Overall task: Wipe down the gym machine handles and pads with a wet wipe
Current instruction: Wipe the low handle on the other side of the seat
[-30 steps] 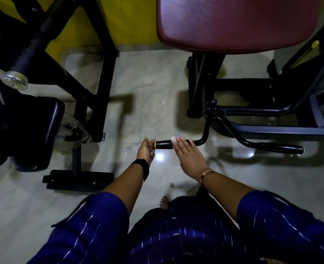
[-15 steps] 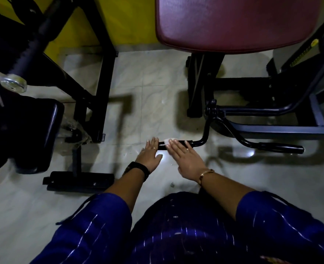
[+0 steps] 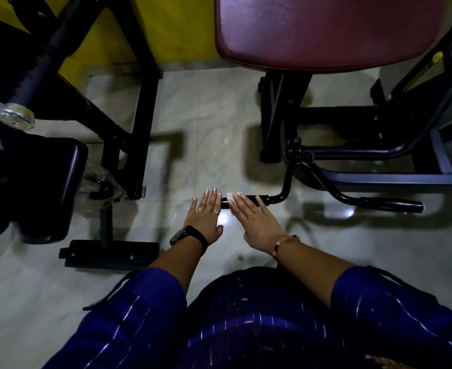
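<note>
A black machine handle [image 3: 262, 199] sticks out leftward from a bent black bar at mid-frame. My right hand [image 3: 256, 222] lies flat over the handle with straight fingers, pressing a white wet wipe [image 3: 230, 195] whose corner shows past the fingertips. My left hand [image 3: 206, 211] is flat with straight fingers over the handle's left end, hiding its tip. A second black handle [image 3: 389, 205] lies lower right. The maroon seat pad [image 3: 326, 30] fills the top.
A black padded roller [image 3: 44, 182] and black frame [image 3: 139, 129] stand at the left, with a chrome bar end [image 3: 16, 119] above. The machine's base and grey-blue frame [image 3: 379, 179] occupy the right. Pale marble floor [image 3: 219, 129] lies between them, a yellow wall [image 3: 182, 30] behind.
My left hand turned from gripping the handle's end to lying flat over it. My right hand slid the wipe slightly left along the handle.
</note>
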### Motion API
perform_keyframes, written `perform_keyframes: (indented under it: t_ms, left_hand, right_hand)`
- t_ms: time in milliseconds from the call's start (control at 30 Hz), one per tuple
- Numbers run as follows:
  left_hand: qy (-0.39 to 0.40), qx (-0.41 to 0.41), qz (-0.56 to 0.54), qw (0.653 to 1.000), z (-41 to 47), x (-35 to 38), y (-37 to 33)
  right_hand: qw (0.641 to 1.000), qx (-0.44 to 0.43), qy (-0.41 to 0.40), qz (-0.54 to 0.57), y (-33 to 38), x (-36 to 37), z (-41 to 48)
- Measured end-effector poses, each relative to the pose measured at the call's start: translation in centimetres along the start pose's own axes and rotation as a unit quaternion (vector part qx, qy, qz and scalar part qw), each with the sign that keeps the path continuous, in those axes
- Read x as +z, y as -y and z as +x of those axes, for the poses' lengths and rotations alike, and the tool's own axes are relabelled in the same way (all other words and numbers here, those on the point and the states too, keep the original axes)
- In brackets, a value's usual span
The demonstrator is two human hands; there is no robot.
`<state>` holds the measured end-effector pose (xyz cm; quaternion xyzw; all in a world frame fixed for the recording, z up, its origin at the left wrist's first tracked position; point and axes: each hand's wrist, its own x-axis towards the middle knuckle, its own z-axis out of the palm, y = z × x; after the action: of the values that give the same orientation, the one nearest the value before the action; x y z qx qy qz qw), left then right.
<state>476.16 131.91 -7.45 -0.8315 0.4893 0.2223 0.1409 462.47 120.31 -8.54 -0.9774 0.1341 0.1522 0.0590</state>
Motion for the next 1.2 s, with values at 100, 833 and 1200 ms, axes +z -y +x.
perform_keyframes:
  t_ms: [100,833,1200]
  left_hand:
    - [0.005,0.000,-0.006,1.000,0.2,-0.6,-0.1]
    - [0.025,-0.019,-0.021,0.999,1.0,-1.0,-1.1]
    - [0.013,-0.026,-0.038,0.999,1.0,-0.7,-1.1]
  right_hand:
    - [0.998,0.061,-0.017,-0.001,-1.9,0.1,-0.9]
    - [0.991,0.091,0.082,0.054,-2.7,-3.2,2.4]
    - [0.997,0.067,0.027,0.041,-3.5,-0.4,-2.1]
